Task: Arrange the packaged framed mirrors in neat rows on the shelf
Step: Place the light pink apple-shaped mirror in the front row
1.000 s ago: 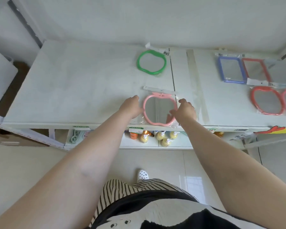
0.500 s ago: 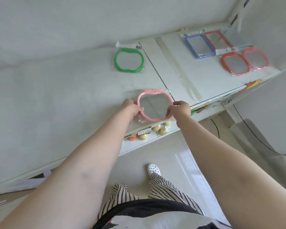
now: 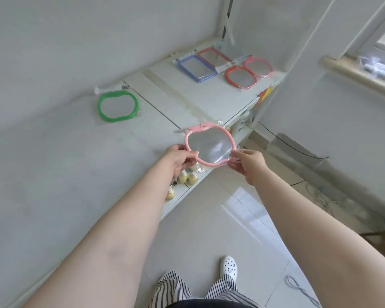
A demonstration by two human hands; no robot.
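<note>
- Pink plastic, shaped like an apple, frames the packaged mirror (image 3: 209, 146) that the person holds above the front edge of the white shelf top (image 3: 76, 152). The left hand (image 3: 180, 157) pinches the frame's left side, the right hand (image 3: 247, 161) pinches its right side, both with curled fingers.
- The mirror hangs partly past the shelf edge, over the tiled floor (image 3: 220, 218). If one pinch slips on the smooth clear wrapping, the mirror could fall to the floor and the glass may break.
- Small yellow bottles (image 3: 187, 177) stand on the lower shelf, just under the left hand. A low swing of the mirror could knock them over.
- Further back, the green apple-shaped framed mirror (image 3: 118, 106) lies alone near the wall, well apart from the others. If the pink one is set down without care, it may not line up with it, and the row would look crooked.
- Farthest, at the right end of the shelf, lie the blue rectangular mirror (image 3: 196, 68), the red rectangular mirror (image 3: 213, 55), the red apple-shaped mirror (image 3: 241, 77) and another pink apple-shaped mirror (image 3: 258, 66), close together; some wrappings seem to overlap. A mirror pushed in here could shift them, or slide the outer ones toward the edge.
</note>
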